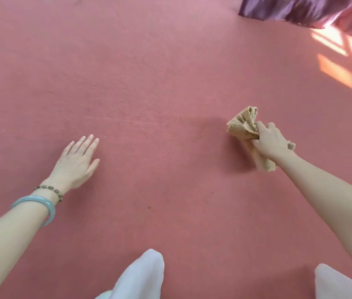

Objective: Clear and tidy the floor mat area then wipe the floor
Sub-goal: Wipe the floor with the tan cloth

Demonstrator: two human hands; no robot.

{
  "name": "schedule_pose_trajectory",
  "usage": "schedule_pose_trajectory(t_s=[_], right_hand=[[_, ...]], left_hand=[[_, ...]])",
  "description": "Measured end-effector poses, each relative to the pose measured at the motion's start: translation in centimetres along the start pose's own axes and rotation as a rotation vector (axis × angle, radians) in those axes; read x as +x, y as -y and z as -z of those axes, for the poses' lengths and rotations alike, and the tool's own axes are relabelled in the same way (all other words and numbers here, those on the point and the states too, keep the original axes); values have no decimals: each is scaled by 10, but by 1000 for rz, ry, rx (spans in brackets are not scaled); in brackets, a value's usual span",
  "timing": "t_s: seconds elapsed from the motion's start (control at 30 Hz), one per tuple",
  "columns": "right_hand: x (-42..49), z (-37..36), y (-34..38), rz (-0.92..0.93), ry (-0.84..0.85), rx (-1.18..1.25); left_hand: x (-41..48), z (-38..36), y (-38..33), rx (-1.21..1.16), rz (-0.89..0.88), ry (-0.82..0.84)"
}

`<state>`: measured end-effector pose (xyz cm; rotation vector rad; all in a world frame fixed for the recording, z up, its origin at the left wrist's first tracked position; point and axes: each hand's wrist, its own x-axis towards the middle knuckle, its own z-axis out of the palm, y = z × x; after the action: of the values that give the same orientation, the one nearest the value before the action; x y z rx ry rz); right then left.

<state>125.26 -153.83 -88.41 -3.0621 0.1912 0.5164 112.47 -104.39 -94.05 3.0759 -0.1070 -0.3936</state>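
My right hand (273, 141) at 3 o'clock, fingers curled tight round bunched tan cloth (243, 126), ready for wiping. My left hand (74, 164) at 9 o'clock, fingers straight, holding nothing, likely bracing on red floor (160, 72).

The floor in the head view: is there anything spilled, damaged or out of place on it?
Nothing spilled. A few small dark specks dot the red floor between the arms, and the tan cloth in the right hand has frayed edges.
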Motion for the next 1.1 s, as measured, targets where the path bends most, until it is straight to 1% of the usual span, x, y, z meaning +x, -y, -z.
schedule_pose_trajectory(t_s=[0.07, 0.1, 0.13, 0.2, 0.3, 0.37, 0.47, 0.5, 0.53, 0.57, 0.63, 0.77, 0.9, 1.0, 1.07, 1.1], right_hand=[[-9, -17, 7, -102, 6, 18], [-18, -28, 17, -96, -6, 19], [-30, -39, 33, -47, -29, 13], [-65, -59, 73, 131, -62, 16], [-135, -83, 134, 386, -3, 31], [-182, -98, 169, 559, 85, 104], [-223, -113, 212, 833, 238, 114], [-224, -112, 219, 878, 274, 107], [-215, -108, 220, 883, 296, 93], [-200, -102, 216, 852, 305, 87], [-162, -88, 198, 733, 263, 109], [-82, -59, 148, 501, 108, 79], [-14, -35, 103, 224, -48, 29], [14, -23, 82, -9, -114, 35], [19, -19, 86, -91, -140, 67], [18, -18, 96, -94, -151, 99]], left_hand=[[1, -5, 13, -9, -4, 17], [-1, -9, 18, -11, -18, 24], [-3, -14, 22, -7, -38, 26], [-6, -20, 28, 6, -63, 48], [-9, -24, 28, -26, -32, 104], [-9, -26, 26, -47, -25, 91], [-7, -33, 29, -49, -47, 45], [-7, -35, 31, -48, -56, 44], [-7, -37, 34, -45, -67, 38], [-6, -39, 37, -41, -77, 28], [-7, -41, 40, -41, -80, 10], [-17, -42, 39, -75, -32, 1], [-20, -45, 43, -104, -37, -5], [-18, -48, 41, -154, -16, -13], [-17, -49, 40, -172, -19, -19], [-17, -49, 41, -174, -24, -18]])
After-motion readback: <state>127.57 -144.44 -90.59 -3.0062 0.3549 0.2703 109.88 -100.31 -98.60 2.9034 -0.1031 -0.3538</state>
